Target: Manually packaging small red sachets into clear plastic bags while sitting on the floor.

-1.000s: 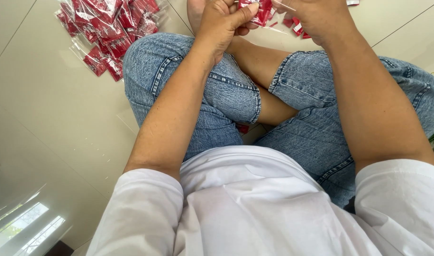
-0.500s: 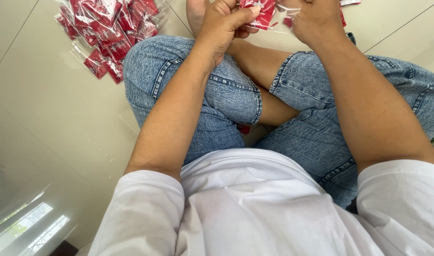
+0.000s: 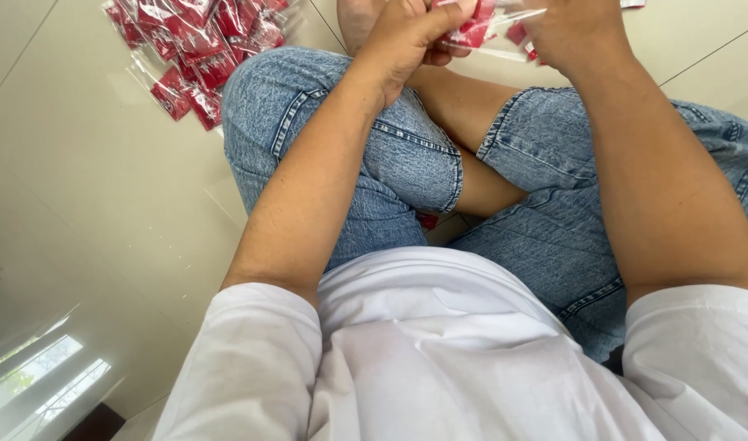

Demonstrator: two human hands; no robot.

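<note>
Red sachet in clear wrap (image 3: 477,31) pinched between left hand (image 3: 406,37) and right hand (image 3: 574,33), both grips closed on it, top centre; red packet pile (image 3: 198,49) on floor (image 3: 88,204) upper left.

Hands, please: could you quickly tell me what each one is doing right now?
Left hand: closed on a red packet.
Right hand: holding the same packet's clear edge.

Floor (image 3: 80,204): person seated on it, legs crossed. Pile of small packets (image 3: 196,45) on floor at far left, just beside left knee (image 3: 267,90). Left hand (image 3: 406,37) and right hand (image 3: 574,33) above crossed legs, far centre, both on one clear bag w/ packets (image 3: 484,24) betw. them. Stray packet (image 3: 428,220) on floor under legs, centre.
</note>
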